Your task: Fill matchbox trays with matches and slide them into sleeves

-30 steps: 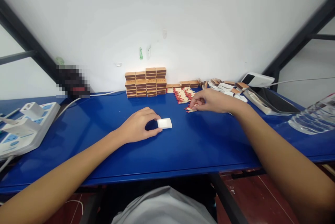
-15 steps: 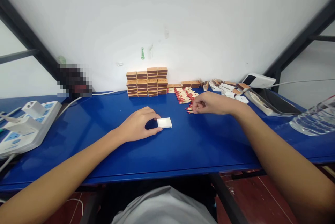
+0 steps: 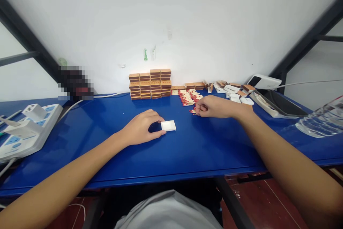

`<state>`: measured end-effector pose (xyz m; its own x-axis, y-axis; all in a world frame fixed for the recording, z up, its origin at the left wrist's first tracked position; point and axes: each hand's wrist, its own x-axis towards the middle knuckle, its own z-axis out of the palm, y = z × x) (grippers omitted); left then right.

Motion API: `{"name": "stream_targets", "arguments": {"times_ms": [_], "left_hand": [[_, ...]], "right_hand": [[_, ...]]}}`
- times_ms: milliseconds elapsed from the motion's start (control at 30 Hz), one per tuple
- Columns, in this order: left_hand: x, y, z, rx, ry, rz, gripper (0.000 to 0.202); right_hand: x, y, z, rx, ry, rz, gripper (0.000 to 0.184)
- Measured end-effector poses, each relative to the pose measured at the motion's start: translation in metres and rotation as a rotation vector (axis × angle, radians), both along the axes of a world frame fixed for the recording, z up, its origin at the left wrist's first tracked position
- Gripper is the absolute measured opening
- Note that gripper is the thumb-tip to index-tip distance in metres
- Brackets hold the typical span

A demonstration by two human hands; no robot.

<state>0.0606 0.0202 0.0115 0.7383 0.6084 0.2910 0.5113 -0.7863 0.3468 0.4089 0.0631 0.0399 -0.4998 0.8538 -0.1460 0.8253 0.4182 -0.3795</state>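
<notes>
My left hand rests on the blue table, thumb and fingers closed on the left end of a small white matchbox tray. My right hand lies further right, its fingers pinched on a small bunch of red-tipped matches at the near edge of a loose heap of matches. Behind the heap stands a stack of brown matchboxes against the wall.
Loose brown sleeves and white trays lie at the back right, beside a phone and a tablet. A crumpled plastic bottle lies at the far right. White power strips with cables occupy the left.
My right hand has drawn slightly left and closed its fingers over a few matches at the heap's edge. My left hand and the white tray have stayed put.
</notes>
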Motion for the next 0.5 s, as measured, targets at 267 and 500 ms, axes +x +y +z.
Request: {"name": "stream_targets", "arguments": {"times_ms": [267, 500], "left_hand": [[-0.0004, -0.0004, -0.0002, 0.001, 0.003, -0.01, 0.027], [0.0002, -0.0004, 0.001, 0.002, -0.002, -0.009, 0.026]], "right_hand": [[-0.0021, -0.0003, 0.0001, 0.013, -0.007, -0.025, 0.016], [-0.0056, -0.0023, 0.0033, 0.054, -0.027, -0.021, 0.015]]}}
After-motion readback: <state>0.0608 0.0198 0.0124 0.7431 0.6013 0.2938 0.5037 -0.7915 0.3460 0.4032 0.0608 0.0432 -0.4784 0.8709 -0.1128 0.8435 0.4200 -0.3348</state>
